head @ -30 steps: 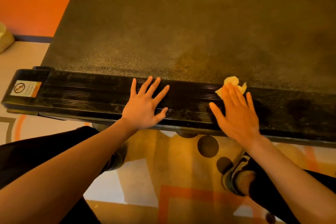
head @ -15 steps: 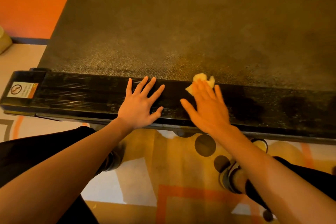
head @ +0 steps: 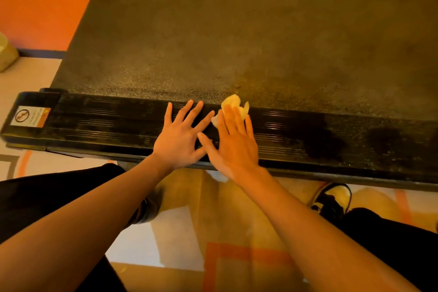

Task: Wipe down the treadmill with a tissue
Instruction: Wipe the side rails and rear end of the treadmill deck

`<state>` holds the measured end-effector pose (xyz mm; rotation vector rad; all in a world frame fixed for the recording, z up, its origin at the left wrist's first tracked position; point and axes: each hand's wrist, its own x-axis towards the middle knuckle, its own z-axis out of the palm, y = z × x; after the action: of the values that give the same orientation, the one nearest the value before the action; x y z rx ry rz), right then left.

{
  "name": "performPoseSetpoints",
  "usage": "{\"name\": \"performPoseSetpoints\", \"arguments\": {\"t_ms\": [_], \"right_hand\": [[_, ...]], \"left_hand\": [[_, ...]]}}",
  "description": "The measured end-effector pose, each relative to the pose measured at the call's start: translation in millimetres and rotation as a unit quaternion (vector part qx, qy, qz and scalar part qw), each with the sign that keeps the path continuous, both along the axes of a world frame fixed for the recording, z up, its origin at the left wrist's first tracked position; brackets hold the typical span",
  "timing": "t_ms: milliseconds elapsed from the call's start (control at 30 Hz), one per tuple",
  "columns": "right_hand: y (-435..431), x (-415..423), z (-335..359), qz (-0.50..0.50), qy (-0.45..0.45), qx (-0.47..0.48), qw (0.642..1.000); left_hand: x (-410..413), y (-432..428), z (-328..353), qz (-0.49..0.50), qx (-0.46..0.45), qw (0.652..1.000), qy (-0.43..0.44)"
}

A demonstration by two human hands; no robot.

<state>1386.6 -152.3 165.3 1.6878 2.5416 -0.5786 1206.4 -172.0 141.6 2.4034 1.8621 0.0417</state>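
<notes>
My right hand (head: 237, 147), fingers flat pressing the tissue (head: 233, 103), slid left along the treadmill rail (head: 94, 121), now right beside my left hand (head: 180, 140), still splayed flat, holding nothing.

Right hand (head: 233, 147) presses tissue (head: 233, 105) on treadmill (head: 308, 130) rail (left hand (head: 179, 136) flat beside).

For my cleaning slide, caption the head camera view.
Right hand presses a crumpled tissue on the treadmill's black side rail; left hand rests flat beside it.

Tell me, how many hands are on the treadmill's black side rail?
2. The left hand lies flat on the side rail; the right hand, right beside it, presses the tissue down.
</notes>
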Motion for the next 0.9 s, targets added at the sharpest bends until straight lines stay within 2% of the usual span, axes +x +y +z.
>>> {"name": "performPoseSetpoints", "arguments": {"t_ms": [100,200,300,367,433,567,633,733,833,900], "right_hand": [[9,40,-2,0.017,-0.006,0.018,1.000],[23,122,-3,-0.046,-0.022,0.036,0.998],[31,172,3,-0.123,-0.070,0.002,0.990],[29,154,5,-0.157,-0.051,-0.008,0.986],[20,108,3,-0.147,-0.024,0.002,0.989],[10,14,1,-0.039,0.000,0.005,0.999],[18,13,1,0.008,-0.019,-0.002,1.000],[23,80,-4,0.004,-0.037,0.035,0.999],[27,166,-3,-0.084,-0.068,0.035,0.994],[30,191,1,-0.139,-0.090,0.009,0.986]], "left_hand": [[0,1,1,0.003,-0.002,1.000,0.005],[0,1,1,-0.003,0.007,1.000,0.011],[-1,1,-1,-0.003,0.013,1.000,0.010],[-1,1,-1,-0.001,0.012,1.000,0.009],[0,0,1,0.000,0.008,1.000,0.009],[1,0,3,0.003,0.001,1.000,0.006],[1,0,2,0.009,-0.001,1.000,0.009],[1,1,2,0.010,-0.003,1.000,0.016],[0,1,0,0.005,0.005,1.000,0.013],[0,1,-1,0.005,0.012,1.000,0.010]]}}
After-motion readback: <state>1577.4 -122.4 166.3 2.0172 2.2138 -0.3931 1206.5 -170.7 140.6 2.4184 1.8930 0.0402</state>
